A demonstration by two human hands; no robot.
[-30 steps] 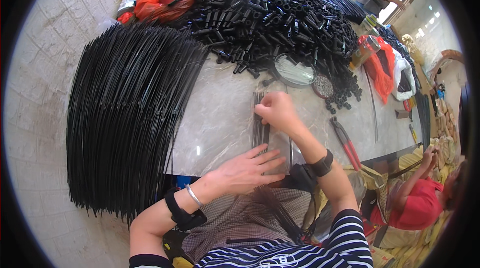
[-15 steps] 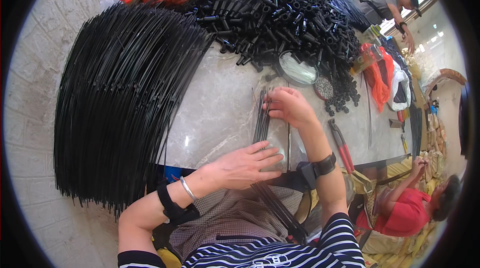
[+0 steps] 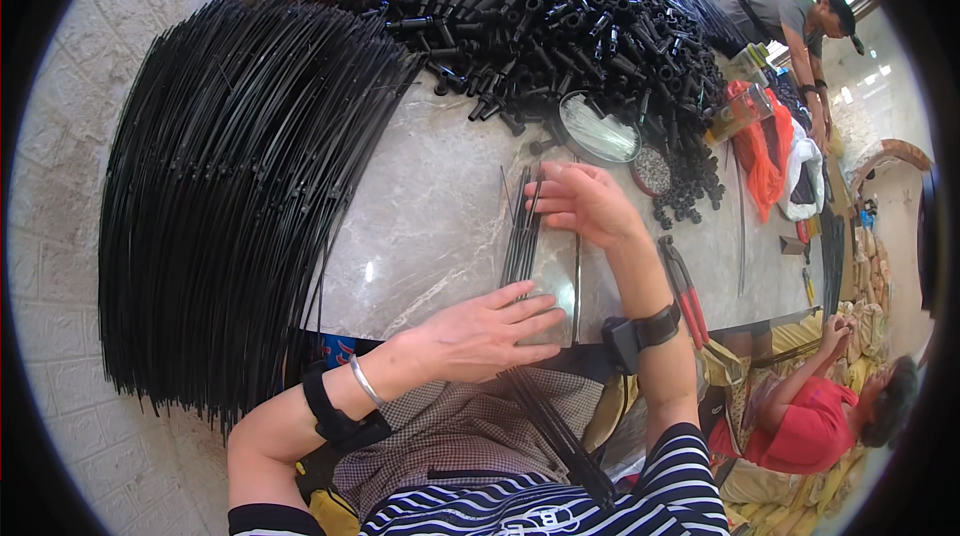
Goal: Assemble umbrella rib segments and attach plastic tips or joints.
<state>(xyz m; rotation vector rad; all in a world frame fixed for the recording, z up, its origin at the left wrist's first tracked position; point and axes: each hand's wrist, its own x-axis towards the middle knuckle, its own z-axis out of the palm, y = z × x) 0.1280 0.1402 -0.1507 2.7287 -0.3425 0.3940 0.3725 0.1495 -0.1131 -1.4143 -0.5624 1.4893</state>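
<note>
A small bundle of thin black rods (image 3: pixel 519 248) lies lengthwise in front of me, its lower ends hanging past the table edge over my lap. My left hand (image 3: pixel 487 329) rests flat across the bundle near that edge, fingers stretched out and slightly apart. At the upper ends, my right hand (image 3: pixel 592 204) has its fingers bent and pinched about the tip of one rod. Just beyond it sit a round dish of clear thin strands (image 3: pixel 600 128) and a smaller dish of tiny pale pieces (image 3: pixel 652 172).
A tall stack of long black rods (image 3: pixel 235 206) fills the left side. Black tubular parts (image 3: pixel 560 21) are heaped at the back. Red-handled pliers (image 3: pixel 685 291) lie on the right of the stone-topped table (image 3: pixel 420 206). Two people (image 3: pixel 800 21) (image 3: pixel 815 416) are off to the right.
My right hand has shifted slightly right and down, its fingers still at the rod tips. My left hand stays in place. The person at the back right has leaned further forward.
</note>
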